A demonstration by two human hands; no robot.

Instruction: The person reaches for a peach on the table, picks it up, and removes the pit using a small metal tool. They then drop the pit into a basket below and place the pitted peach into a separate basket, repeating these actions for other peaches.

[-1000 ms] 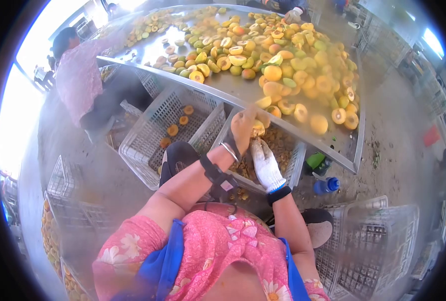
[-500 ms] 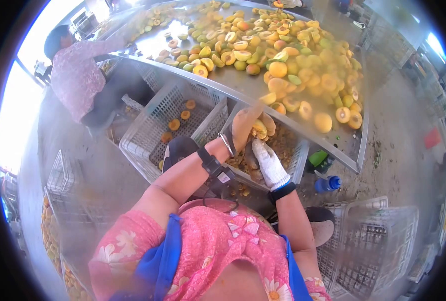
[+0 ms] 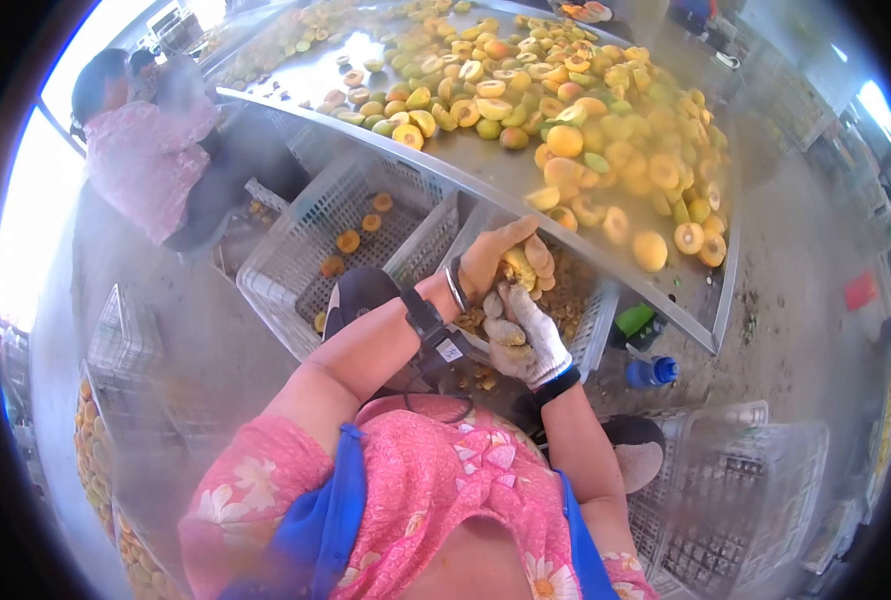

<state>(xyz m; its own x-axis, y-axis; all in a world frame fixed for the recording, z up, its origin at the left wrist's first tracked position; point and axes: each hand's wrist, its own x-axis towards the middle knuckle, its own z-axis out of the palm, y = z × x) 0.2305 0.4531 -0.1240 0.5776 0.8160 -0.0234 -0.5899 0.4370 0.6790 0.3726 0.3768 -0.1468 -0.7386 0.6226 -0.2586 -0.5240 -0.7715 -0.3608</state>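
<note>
My left hand (image 3: 487,258), bare and with a bangle on the wrist, is closed around a yellow peach piece (image 3: 518,268). Its fingers curl over the far side of the fruit. Just below it, my right hand (image 3: 525,335) wears a soiled white glove. The gloved fingers are curled in and the fingertips reach up to the peach piece; whatever they grip is hidden. Both hands are above a crate (image 3: 593,325) of brownish-yellow scraps, beside the edge of a metal table (image 3: 445,180).
Many halved peaches (image 3: 565,140) are heaped on the table. Left of my hands, a crate (image 3: 300,240) has several peach halves in it. A blue bottle (image 3: 651,372) and a green object (image 3: 633,318) stand at right, with crates (image 3: 725,490) behind. A person (image 3: 145,160) works at far left.
My right hand has turned, so its curled fingers now show below the fruit. My left hand stays around the peach piece. The person at far left has leaned back, drawing an arm in.
</note>
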